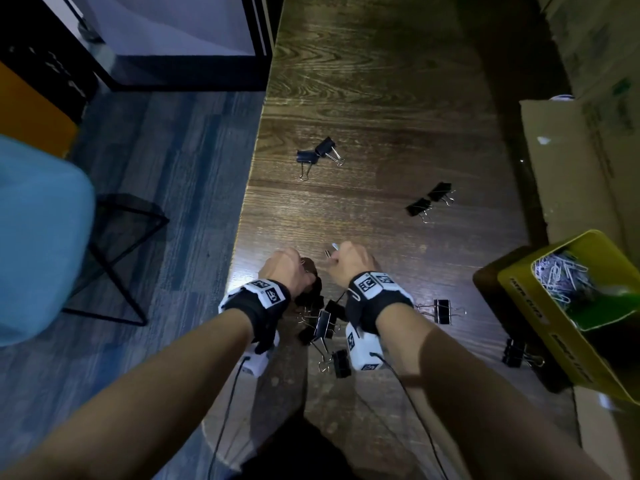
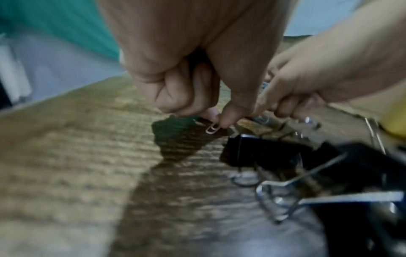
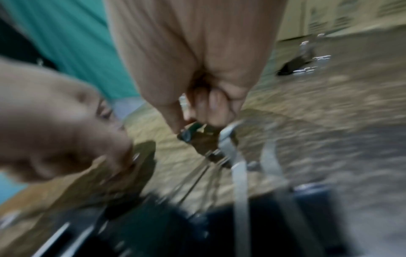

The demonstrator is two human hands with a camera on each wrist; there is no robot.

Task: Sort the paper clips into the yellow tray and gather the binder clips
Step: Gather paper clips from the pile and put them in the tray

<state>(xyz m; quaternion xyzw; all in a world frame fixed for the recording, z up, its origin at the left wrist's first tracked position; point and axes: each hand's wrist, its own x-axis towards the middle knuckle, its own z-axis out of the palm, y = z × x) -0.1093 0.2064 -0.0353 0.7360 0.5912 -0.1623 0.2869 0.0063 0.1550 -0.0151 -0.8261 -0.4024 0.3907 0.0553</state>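
We pinch a paper clip (image 2: 212,128) in left hand (image 1: 284,270) grip over the surface (image 1: 381,98); right hand (image 1: 351,263) curled on something blurred; yellow tray (image 1: 526,299) right, binder clips (image 1: 323,323) below wrists.

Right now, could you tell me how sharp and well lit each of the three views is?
Head view: dim, sharp, with a bright patch on the dark wooden table around the hands and bent straight edges. Left wrist view: the left hand pinching a small silver paper clip is fairly sharp; the black binder clips are soft. Right wrist view: smeared by motion blur throughout.
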